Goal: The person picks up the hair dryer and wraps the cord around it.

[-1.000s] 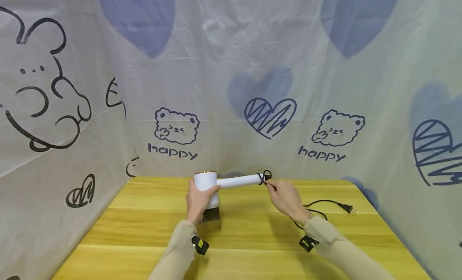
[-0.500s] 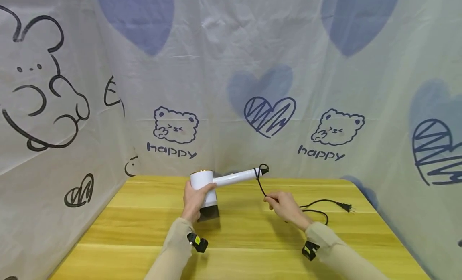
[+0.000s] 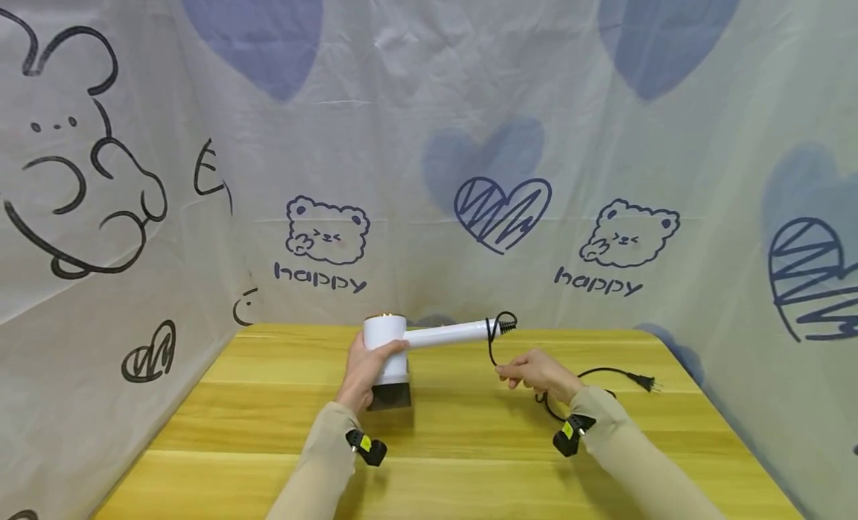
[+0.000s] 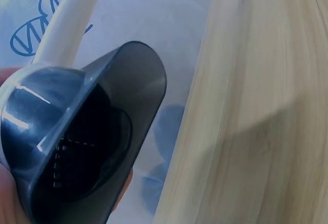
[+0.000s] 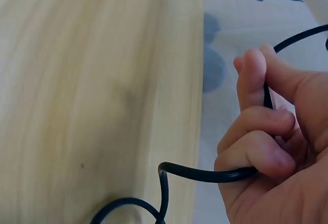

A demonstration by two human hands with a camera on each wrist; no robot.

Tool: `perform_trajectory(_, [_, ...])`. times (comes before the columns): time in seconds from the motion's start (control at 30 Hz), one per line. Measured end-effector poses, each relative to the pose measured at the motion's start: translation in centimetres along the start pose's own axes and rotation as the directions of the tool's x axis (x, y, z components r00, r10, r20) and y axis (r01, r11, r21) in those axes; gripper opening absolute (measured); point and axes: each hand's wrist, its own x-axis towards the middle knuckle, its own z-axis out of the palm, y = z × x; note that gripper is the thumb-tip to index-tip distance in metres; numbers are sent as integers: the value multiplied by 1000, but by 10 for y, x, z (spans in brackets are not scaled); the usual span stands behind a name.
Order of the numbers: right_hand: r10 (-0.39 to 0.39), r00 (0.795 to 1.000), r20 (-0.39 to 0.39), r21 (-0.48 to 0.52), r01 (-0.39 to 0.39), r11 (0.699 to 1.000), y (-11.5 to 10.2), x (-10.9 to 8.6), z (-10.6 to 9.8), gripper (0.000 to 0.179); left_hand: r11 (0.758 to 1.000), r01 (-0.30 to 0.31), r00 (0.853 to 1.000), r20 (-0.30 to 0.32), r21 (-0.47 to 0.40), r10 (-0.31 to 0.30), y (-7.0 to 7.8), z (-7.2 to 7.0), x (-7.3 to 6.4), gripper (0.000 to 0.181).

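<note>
A white hair dryer (image 3: pixel 386 341) is held above the table by my left hand (image 3: pixel 362 371), which grips its barrel with the thumb across the front. Its dark see-through nozzle (image 4: pixel 97 126) faces down, and the handle (image 3: pixel 447 334) extends to the right. Around the handle's end the black power cord (image 3: pixel 491 349) makes a loop. My right hand (image 3: pixel 536 372) pinches that cord below the handle between thumb and forefinger; in the right wrist view the other fingers curl over it. From this hand the cord runs on to the table, ending in a two-pin plug (image 3: pixel 646 383).
The yellow wood-grain table (image 3: pixel 469 468) reaches back to a pale printed cloth (image 3: pixel 415 274) with hearts and bears. More cloth hangs at both sides. Black cameras are strapped to the left (image 3: pixel 366 448) and right (image 3: pixel 571 433) wrists.
My right hand has drawn the cord down, away from the handle's end, then moved slightly right. The hair dryer's handle tipped up and came back level. The left hand keeps its grip.
</note>
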Motion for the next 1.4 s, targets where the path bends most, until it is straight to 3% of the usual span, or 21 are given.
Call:
perform_trajectory(0.17, [-9, 999, -37, -37, 8, 999, 0, 5, -4, 37, 1000, 2, 998, 68, 4, -2, -1, -1, -1, 73])
perform_trajectory(0.37, [-75, 976, -204, -112, 53, 992, -2, 9, -15, 22, 999, -2, 994, 109, 43, -3, -3, -2, -2, 80])
perform_trajectory(0.43, [-108, 968, -228, -138, 78, 987, -3, 11, -20, 16, 999, -11, 992, 127, 52, 4, -4, -2, -2, 80])
perform_trajectory(0.63, [-221, 947, -233, -232, 167, 958, -9, 12, -31, 10, 991, -69, 980, 193, 111, 47, -3, 0, -5, 78])
perform_trajectory(1.03, [-222, 949, -222, -256, 164, 953, -28, 1, -40, 19, 967, -138, 974, 205, 212, 94, 1, -3, -9, 80])
perform_trajectory(1.23, [-267, 927, -262, -352, 166, 921, -42, -4, -32, 20, 917, -233, 968, 165, 324, 187, 12, 0, -13, 83])
perform_trajectory(1.4, [-313, 912, -267, -390, 195, 900, -43, -3, -30, 19, 862, -249, 968, 91, 441, 232, 19, 9, -13, 79])
